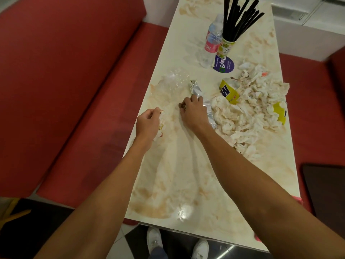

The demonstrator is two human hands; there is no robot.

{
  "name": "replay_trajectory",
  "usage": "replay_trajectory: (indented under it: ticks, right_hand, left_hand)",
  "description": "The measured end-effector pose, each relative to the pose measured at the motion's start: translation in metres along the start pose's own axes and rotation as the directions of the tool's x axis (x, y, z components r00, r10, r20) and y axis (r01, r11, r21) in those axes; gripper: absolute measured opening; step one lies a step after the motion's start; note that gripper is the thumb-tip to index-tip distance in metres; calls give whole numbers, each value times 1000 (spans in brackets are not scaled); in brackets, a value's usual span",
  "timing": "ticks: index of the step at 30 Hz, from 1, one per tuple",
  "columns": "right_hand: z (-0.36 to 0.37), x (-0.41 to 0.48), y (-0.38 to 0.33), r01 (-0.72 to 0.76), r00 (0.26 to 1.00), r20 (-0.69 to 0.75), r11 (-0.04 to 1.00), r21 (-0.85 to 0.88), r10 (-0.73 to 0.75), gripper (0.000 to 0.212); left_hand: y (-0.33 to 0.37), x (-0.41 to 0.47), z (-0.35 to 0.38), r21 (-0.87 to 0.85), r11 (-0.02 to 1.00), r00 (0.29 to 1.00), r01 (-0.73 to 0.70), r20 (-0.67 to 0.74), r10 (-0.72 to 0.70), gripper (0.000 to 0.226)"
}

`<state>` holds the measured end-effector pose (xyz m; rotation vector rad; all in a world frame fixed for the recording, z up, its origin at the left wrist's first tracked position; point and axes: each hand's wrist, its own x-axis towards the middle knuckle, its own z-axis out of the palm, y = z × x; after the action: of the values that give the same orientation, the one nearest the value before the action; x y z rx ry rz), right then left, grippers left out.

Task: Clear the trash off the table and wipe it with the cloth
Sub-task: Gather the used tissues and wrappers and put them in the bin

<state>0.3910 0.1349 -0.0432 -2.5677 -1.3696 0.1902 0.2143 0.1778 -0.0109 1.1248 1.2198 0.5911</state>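
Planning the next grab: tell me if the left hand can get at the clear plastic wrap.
Probably yes: only bare tabletop lies between the left hand and the clear plastic wrap, though that hand grips a crumpled napkin.

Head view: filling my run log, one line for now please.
left hand: holds crumpled napkin | right hand: grips foil wrapper | napkin pile: on table

Bottle label [210, 46]: "SH". Purple sticker [224, 65]: "layG". Yellow cup [226, 90]: large "M".

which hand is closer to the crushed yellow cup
Right. The right hand touches the foil wrapper just left of the yellow cup; the left hand grips tissue at the table's left edge.
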Motion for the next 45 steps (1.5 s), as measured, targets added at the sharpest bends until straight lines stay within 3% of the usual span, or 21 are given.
replay_trajectory:
  ticks: [7,10,13,15,19,23,28,33,36,41,45]
  right_hand:
    - [-4,-28,2,109,990,102,988,-110,-98,30]
    - [-10,-38,8,91,991,87,993,71,-97,30]
    - [-26,-43,16,50,997,-74,943,328,-27,24]
    - [-38,-40,24,20,988,-146,916,401,42,23]
    - [-38,-24,45,-29,987,-145,966,256,68,29]
    - [-25,-22,46,-2,1000,12,1000,9,2,36]
    - [-12,-29,40,56,998,-1,998,19,-56,63]
    - [-4,-30,36,114,987,127,985,-126,-98,66]
    - [3,-32,31,117,992,56,983,-143,-109,54]
    - [22,-47,31,171,949,-249,979,-114,-195,16]
    - [24,-53,33,117,955,-258,986,-120,-145,14]
  left_hand:
    - [-4,-5,5,39,999,1000,-21,-14,22,28]
    - [-6,-9,7,47,999,1000,-17,-16,18,28]
    - [-8,-12,8,36,999,1000,-9,-7,9,29]
    - [-8,-15,10,37,999,1000,-5,-5,5,28]
    - [-7,-20,13,23,1000,1000,13,3,-13,29]
    - [-10,-21,12,54,998,1000,10,0,-10,31]
    - [-8,-24,6,70,998,1000,-8,16,6,31]
    - [-8,-22,1,70,998,1000,-11,13,10,30]
    - [-11,-22,-2,63,998,1000,-5,12,4,31]
    - [-12,-26,-1,61,998,1000,1,7,-1,29]
    - [-10,-31,0,67,998,1000,-12,16,11,30]
